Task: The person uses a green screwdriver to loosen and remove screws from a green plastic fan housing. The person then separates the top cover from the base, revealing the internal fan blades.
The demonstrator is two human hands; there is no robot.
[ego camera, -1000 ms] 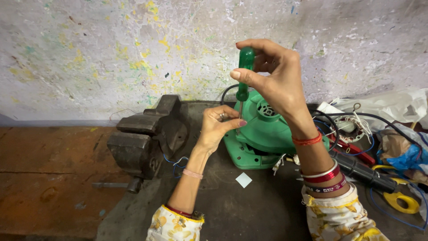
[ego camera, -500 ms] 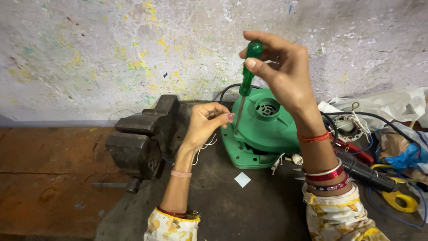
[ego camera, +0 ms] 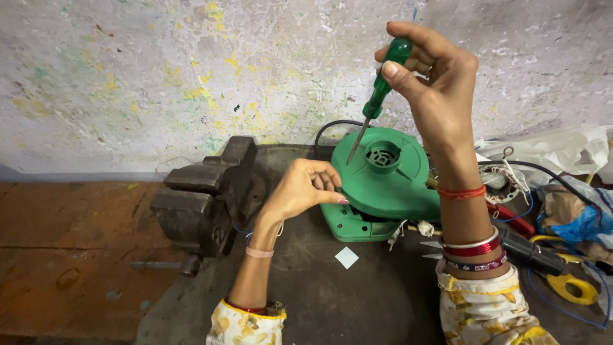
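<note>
A green plastic blower housing (ego camera: 389, 185) lies on the dark bench top, with a round grille at its middle. My right hand (ego camera: 434, 83) is raised above it and grips a green-handled screwdriver (ego camera: 381, 89). The blade slants down and its tip meets the housing's upper left rim. My left hand (ego camera: 303, 188) rests curled against the left edge of the housing, fingertips pinched together. Whether it holds something small I cannot tell.
A heavy dark bench vise (ego camera: 204, 195) stands to the left of my left hand. A small white square (ego camera: 347, 257) lies on the bench. At the right are red-handled pliers (ego camera: 507, 217), a yellow tool (ego camera: 571, 287), wires and crumpled plastic (ego camera: 562, 153). A paint-flecked wall (ego camera: 159, 76) rises behind.
My right hand has lifted and swung the screwdriver to the right, bringing its tip onto the housing's rim. My left hand has dropped from near the blade to the housing's left edge.
</note>
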